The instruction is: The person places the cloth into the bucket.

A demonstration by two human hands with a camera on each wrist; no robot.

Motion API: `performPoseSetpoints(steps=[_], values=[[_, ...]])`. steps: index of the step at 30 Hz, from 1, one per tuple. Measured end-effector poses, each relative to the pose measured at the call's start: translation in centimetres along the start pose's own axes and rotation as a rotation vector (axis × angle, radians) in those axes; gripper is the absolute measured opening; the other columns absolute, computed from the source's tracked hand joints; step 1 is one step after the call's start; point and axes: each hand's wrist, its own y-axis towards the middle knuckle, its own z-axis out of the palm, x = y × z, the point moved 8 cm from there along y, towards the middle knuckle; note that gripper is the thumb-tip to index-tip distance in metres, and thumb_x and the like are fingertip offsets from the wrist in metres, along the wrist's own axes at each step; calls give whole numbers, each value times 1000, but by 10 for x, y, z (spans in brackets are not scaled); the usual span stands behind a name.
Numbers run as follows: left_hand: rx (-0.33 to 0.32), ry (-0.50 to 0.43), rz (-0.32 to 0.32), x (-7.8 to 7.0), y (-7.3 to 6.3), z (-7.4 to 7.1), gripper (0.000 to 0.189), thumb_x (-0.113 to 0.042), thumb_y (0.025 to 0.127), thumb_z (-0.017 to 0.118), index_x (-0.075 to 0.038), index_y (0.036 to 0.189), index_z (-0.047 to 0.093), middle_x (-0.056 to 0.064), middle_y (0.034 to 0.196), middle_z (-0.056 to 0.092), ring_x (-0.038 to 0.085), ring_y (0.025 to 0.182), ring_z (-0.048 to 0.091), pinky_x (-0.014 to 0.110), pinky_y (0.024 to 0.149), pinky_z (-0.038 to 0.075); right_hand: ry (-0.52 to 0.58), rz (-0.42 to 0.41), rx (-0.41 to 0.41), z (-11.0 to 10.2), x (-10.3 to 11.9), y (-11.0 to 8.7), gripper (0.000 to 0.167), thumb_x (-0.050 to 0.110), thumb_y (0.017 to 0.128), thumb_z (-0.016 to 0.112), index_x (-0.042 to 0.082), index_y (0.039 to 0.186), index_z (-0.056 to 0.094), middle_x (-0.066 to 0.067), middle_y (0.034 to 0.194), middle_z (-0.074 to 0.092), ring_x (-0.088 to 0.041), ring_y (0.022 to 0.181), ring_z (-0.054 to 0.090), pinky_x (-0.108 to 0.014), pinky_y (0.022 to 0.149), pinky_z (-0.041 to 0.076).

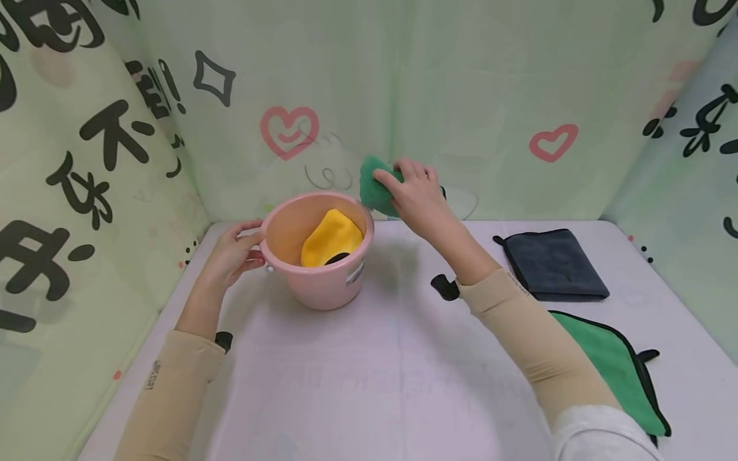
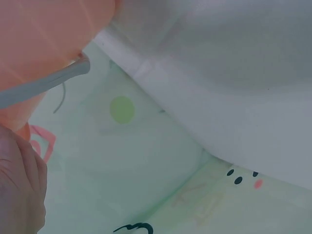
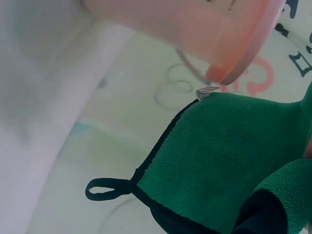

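Note:
A pink plastic bucket (image 1: 323, 285) stands at the back of the table, and a yellow cloth (image 1: 332, 237) lies inside it. My left hand (image 1: 233, 251) holds the bucket at the left side of its rim; in the left wrist view that hand (image 2: 22, 183) shows at the lower left, below the bucket's grey handle (image 2: 46, 83). To the right of the rim, my right hand (image 1: 419, 195) pinches a green cloth (image 1: 377, 186) in the air. Seen from the right wrist, the green cloth (image 3: 214, 151) hangs loose with black edging, a black loop and a small white tag, close beside the bucket.
A folded dark grey cloth (image 1: 556, 266) lies at the right of the table. Nearer, another green cloth (image 1: 611, 365) with black edging lies partly under my right forearm. Pale green printed curtains (image 1: 473, 96) surround the white table (image 1: 357, 390) at the back and sides.

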Motion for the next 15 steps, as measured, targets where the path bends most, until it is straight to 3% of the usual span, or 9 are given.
performPoseSetpoints(steps=[6,15], values=[[8,-9,4,0,-1,0,50,-26,95,48,-10,140,32,11,108,47,7,60,56,18,63,52,30,-54,-66,-10,24,18,34,17,90,59,18,121,46,-17,114,43,-33,104,44,-46,83,37],[1,3,-2,1,1,-1,52,-28,95,49,-11,141,31,14,114,46,8,62,56,18,64,52,42,-129,-101,-4,62,39,33,25,91,57,20,122,46,-15,116,42,-31,107,42,-44,88,37]])
